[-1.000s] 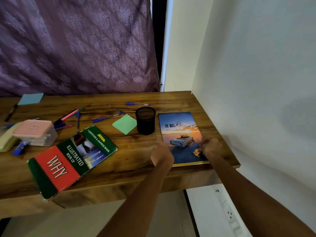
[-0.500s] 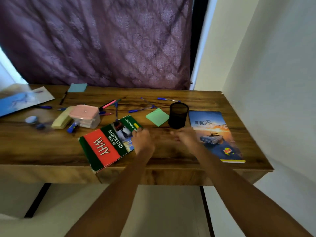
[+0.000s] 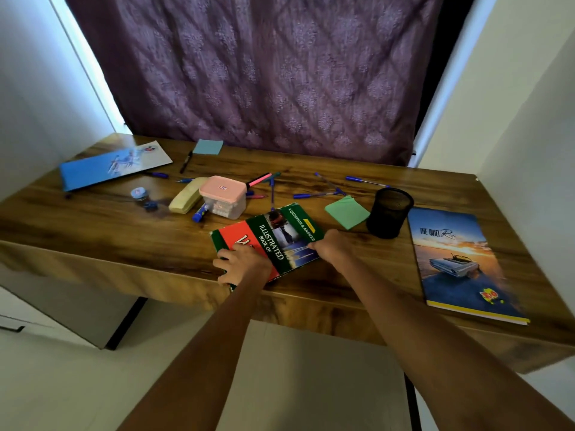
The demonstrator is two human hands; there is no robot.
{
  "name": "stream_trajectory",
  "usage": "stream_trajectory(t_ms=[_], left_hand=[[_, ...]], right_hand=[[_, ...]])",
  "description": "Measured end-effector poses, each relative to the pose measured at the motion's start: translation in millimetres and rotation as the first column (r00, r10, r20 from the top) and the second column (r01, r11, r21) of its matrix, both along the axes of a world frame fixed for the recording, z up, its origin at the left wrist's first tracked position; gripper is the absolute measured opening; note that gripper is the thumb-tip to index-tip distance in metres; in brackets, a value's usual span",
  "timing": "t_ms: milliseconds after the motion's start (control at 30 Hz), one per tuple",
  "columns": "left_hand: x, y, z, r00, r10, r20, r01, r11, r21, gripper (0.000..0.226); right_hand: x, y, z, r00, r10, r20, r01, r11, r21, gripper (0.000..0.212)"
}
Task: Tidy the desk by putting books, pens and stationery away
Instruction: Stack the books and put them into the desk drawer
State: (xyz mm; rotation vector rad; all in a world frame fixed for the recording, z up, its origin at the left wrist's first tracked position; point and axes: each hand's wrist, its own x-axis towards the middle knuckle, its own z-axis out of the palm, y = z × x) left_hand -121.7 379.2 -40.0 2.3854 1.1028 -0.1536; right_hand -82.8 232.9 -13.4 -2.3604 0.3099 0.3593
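Note:
A green and red book titled "Illustrated Book of Why" (image 3: 284,233) lies askew near the front edge of the wooden desk (image 3: 93,231). My left hand (image 3: 241,265) lies over its red near-left end, fingers curled at the edge. My right hand (image 3: 333,247) pinches its right edge, thumb on the cover. A blue notebook, "The Quiet Ride" (image 3: 451,259), lies flat at the desk's right end. An empty black mesh pen cup (image 3: 389,213) stands between the two books. Several blue pens (image 3: 317,194) and a pink highlighter (image 3: 258,181) lie scattered behind.
A pink-lidded box (image 3: 222,197), a yellow pad (image 3: 186,199) and a blue marker (image 3: 199,212) sit left of centre. Green sticky notes (image 3: 347,211) lie by the cup. A blue book (image 3: 115,164), a black marker (image 3: 185,161) and a blue sticky note (image 3: 208,147) lie far left. Walls flank the desk.
Both hands left the blue notebook at the right, moved left across the desk and now hold the green and red book. The view swung left.

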Motion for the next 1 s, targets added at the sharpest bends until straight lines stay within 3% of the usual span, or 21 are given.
stream_trajectory(t_ms=[167,367,567,700,900,1000], left_hand=[[2.1,8.3,0.9,0.992,0.122,0.005,-0.122,0.990,-0.073,0.072],[-3.3,28.4,2.3,0.965,0.263,-0.001,-0.254,0.930,-0.265,0.082],[-13.8,35.6,-5.3,0.916,0.380,0.129,-0.305,0.868,-0.391,0.067],[-24.3,14.7,0.8,0.892,0.364,0.268,-0.218,0.867,-0.449,0.057],[-29.4,-30.7,23.0,0.841,0.302,0.450,-0.124,0.916,-0.383,0.059],[-22.9,-58.5,39.4,0.815,0.218,0.537,-0.008,0.931,-0.366,0.058]], right_hand=[[4.9,-5.5,2.7,0.996,-0.087,-0.027,0.089,0.992,0.085,0.055],[5.0,-8.6,0.2,0.992,-0.111,-0.057,0.115,0.991,0.072,0.058],[-5.2,-15.6,-8.8,0.972,-0.230,-0.053,0.234,0.967,0.100,0.056],[-13.6,-36.5,-7.0,0.944,-0.321,-0.077,0.329,0.900,0.287,0.054],[-40.2,-85.5,-5.7,0.901,-0.432,-0.040,0.399,0.788,0.469,0.050],[-49.8,-113.9,6.1,0.835,-0.550,0.011,0.463,0.714,0.524,0.046]])
